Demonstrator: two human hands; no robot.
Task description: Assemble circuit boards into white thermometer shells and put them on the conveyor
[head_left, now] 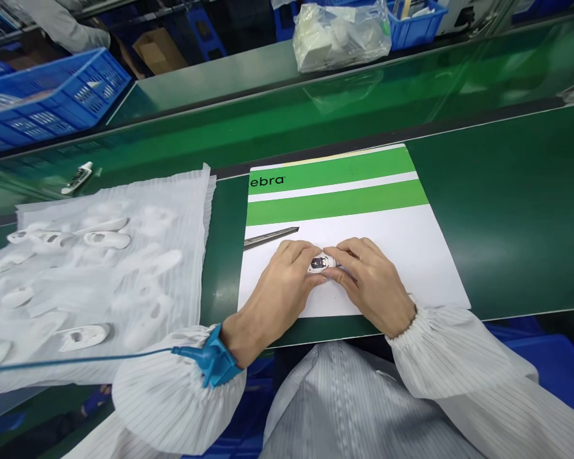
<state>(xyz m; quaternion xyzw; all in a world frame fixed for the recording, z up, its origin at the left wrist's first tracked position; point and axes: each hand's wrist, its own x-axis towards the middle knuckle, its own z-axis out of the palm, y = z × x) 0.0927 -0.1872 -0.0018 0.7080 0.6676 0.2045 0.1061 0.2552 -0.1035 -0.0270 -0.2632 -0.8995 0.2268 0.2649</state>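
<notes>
The left hand (pixel 287 274) and the right hand (pixel 373 280) meet over the near part of a white-and-green board (pixel 387 236), their fingers clamped on opposite ends of a small white device (pixel 321 262). The device's dark, detailed face is turned up between the fingertips; whether its underside touches the board cannot be told. A slim dark metal tool (pixel 272 238) lies at the board's left edge, just beyond the left hand, and the letters "ebra" show on the far green stripe. The board lies on a green desk (pixel 516 210). On the left, a white padded sheet (pixel 172 204) holds scattered white parts (pixel 106 240), some long with openings, several blurred or covered by the thin material. Beyond this sheet, another white-and-dark piece (pixel 77 178) lies by itself. A blue strap (pixel 215 358) circles the left wrist, and a blue cord (pixel 76 361) runs from it to the left. At the far left are a blue basket (pixel 90 95), an open cardboard box (pixel 160 51) and another person's grey sleeve (pixel 62 25). A filled clear plastic bag (pixel 342 35) sits at the far side, beside a smaller blue bin (pixel 416 25).
</notes>
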